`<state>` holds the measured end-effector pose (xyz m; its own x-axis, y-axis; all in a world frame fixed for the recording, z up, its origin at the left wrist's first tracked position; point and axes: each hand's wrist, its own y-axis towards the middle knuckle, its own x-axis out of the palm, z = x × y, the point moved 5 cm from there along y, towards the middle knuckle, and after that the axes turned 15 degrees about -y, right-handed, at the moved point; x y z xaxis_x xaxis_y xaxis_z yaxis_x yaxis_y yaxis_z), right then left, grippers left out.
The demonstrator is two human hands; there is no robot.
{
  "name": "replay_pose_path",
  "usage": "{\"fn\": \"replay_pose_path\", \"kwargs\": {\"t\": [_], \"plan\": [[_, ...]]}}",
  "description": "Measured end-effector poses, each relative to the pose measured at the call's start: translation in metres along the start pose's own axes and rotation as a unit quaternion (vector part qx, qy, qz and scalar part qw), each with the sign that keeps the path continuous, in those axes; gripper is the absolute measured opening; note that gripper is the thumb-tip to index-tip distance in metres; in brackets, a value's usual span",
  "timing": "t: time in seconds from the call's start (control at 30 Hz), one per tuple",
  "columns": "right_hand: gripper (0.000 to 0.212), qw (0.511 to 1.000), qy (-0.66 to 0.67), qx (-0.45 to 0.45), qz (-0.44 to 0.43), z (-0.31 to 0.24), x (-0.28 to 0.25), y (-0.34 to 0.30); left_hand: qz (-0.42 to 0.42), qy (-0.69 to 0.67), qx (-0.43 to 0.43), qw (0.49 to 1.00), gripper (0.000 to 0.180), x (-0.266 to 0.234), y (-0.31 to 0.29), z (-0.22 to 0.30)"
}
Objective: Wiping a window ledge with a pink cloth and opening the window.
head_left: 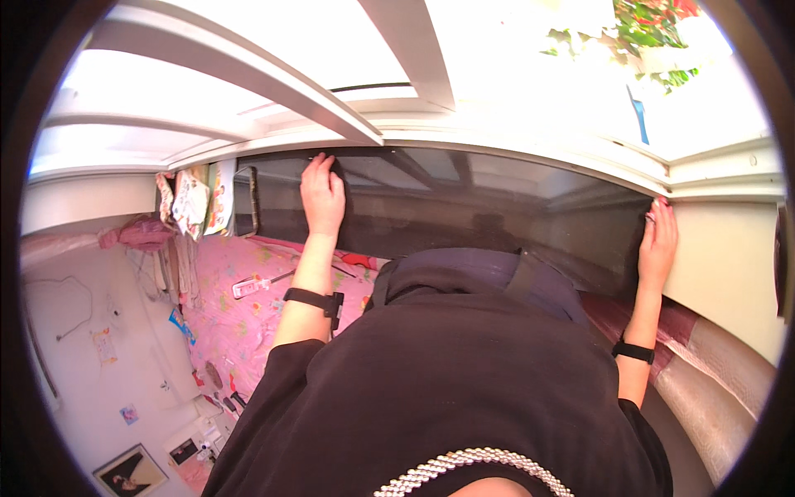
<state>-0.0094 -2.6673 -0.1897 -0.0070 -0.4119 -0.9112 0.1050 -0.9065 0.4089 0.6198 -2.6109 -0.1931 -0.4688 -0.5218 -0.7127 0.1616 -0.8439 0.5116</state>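
My left hand (323, 197) rests on the dark, glossy window sill (530, 207), fingers stretched toward the base of the white window frame (530, 142). Nothing shows in it. At the sill's right end, my right hand (660, 238) reaches up with its fingertips at the corner where the frame meets the pale wall (720, 273). Its fingers are extended, and I see no object in them. A white-framed window panel (248, 62) stands on the left, while bright light washes out the right part of the opening.
Left of my left hand, papers and a patterned packet (192, 203) stand on the sill. Below lies a bed with a pink sheet (240, 306), holding a phone-like item (250, 286). A rolled beige curtain (704, 381) hangs at right. Green leaves (654, 33) show outside.
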Motion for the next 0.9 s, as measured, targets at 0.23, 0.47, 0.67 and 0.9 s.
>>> {"fn": "replay_pose_path", "kwargs": {"t": [0.23,0.47,0.67,0.9], "plan": [[0.032,0.998,-0.038,0.039,0.021,0.003,0.014,-0.004,0.01,0.003,-0.002,1.0,0.029,0.003,0.002,0.004],[0.034,0.998,0.056,-0.032,-0.005,-0.06,-0.004,0.005,0.012,0.008,-0.024,1.0,0.028,0.002,0.002,0.001],[0.028,0.957,0.223,-0.17,-0.07,-0.164,-0.04,0.014,0.005,0.008,-0.027,1.0,0.03,0.001,0.0,0.001],[0.026,0.961,0.213,-0.174,-0.031,-0.167,-0.04,0.016,0.001,-0.002,-0.025,1.0,0.031,0.005,0.0,-0.001]]}}
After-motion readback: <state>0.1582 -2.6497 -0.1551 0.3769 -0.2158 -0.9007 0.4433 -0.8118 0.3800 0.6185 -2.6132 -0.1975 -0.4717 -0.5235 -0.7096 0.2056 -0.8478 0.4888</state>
